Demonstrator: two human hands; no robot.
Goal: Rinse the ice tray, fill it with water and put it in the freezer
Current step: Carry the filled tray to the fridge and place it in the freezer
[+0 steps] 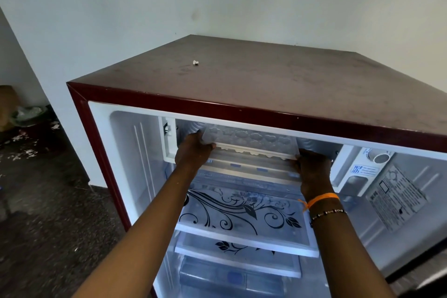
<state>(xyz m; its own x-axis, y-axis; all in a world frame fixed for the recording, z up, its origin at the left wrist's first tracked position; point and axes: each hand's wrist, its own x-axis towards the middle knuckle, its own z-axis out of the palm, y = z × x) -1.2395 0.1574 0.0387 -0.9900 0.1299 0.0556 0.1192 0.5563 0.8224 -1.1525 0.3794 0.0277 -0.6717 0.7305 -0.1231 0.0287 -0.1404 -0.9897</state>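
- Nearest, a white glass shelf with black floral print point(242, 210) sits under both forearms.
- The left hand point(193, 150) and right hand point(312, 167) have their fingers clamped on the short ends of the clear plastic ice tray point(251, 143).
- The tray sits at the mouth of the freezer compartment point(312, 144) in the maroon fridge point(266, 75); this looks like the last step, calling for a level push inward to avoid spills.
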